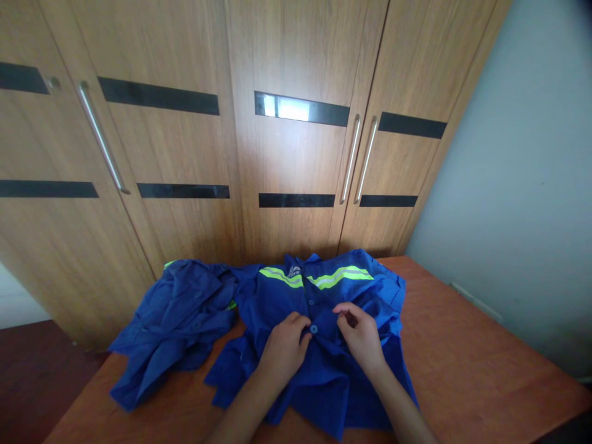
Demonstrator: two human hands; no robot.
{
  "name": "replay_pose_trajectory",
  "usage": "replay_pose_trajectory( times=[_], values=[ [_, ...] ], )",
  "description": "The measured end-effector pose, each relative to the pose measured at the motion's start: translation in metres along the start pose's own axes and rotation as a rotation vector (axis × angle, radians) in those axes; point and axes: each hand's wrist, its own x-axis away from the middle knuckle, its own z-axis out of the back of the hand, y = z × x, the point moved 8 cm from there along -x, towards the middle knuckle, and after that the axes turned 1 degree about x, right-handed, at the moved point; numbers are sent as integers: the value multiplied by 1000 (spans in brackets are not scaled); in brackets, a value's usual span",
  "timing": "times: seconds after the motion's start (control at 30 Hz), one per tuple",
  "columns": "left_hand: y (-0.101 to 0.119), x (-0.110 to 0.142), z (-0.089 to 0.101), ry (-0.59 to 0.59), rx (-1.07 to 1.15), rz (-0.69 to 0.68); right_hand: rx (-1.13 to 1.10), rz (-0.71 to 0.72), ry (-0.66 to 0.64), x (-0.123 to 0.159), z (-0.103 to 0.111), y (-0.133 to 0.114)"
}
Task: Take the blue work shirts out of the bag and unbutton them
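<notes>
A blue work jacket (324, 370) with yellow-green and silver reflective strips lies front up on the table, its collar toward the wardrobe. My left hand (287, 345) pinches the jacket's front edge, thumb and forefinger right beside a round blue button (313, 329). Another button (311, 302) shows higher on the front. To the right of these buttons, my right hand (361, 336) is over the cloth with its fingers curled and the thumb near the forefinger. Whether any cloth is between those fingertips I cannot make out.
A second crumpled blue garment (185, 320) lies at the left of the reddish-brown table (462, 357), touching the jacket's sleeve side. Behind the table stands a wooden wardrobe (296, 228) with metal handles. A pale wall (518, 185) runs along the right.
</notes>
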Motion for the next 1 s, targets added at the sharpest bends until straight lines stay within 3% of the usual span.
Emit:
replay_pose_trajectory(
  times=[0.13, 0.23, 0.37, 0.47, 0.57, 0.67, 0.8, 1.0],
  values=[
    [-5, -1, 0, 46, 43, -5, 98, -71, -39, 6, -4, 24],
    [-8, 1, 2, 109, 92, 2, 294, 1, -138, 4, -10, 18],
    [-7, 0, 6, 148, 194, -27, 573, 212, -98, 3, -8, -28],
    [-6, -1, 10, 188, 286, -46, 551, 352, -69, 15, -14, -68],
    [-11, -2, 12, 219, 384, -22, 506, 420, -138, 34, -33, -90],
    [-20, -5, 10, 233, 483, 45, 676, 412, -131, 47, -48, -88],
    [-29, -7, 10, 246, 533, 98, 881, 426, -64, 42, -54, -73],
    [-32, -7, 13, 271, 548, 120, 832, 564, -99, 28, -59, -69]
  ],
)
